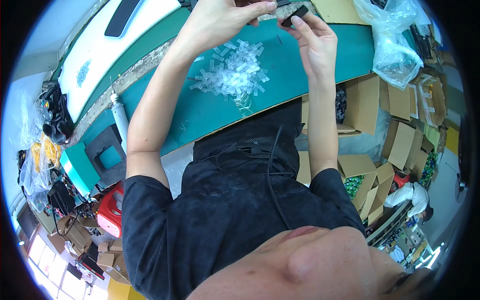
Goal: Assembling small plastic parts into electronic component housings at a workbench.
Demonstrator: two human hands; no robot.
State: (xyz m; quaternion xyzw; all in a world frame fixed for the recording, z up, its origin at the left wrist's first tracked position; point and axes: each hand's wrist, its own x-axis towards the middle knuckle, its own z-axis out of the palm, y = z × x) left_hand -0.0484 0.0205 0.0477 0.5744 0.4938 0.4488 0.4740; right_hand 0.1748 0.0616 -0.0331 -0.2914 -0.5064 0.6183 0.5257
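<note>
My right hand [318, 46] pinches a small black oblong part [295, 16] between thumb and fingers, over the far edge of the green work surface [281, 75]. Just left of it, at the top of the picture, is my left hand [217, 22]. Its thumb and fingers are drawn together, but the upper edge cuts off part of the hand, and whatever it holds cannot be made out. A loose heap of small clear plastic strips [235, 72] lies below the hands, nearer my body. Neither hand touches the heap.
A pale screwdriver-like tool [119, 117] stands left of my left forearm. Beyond is a white board [92, 47] with a dark flat slab [122, 19]. A clear plastic bag [397, 52] hangs at the right, above open cardboard boxes [362, 102]. A red stool [111, 212] is lower left.
</note>
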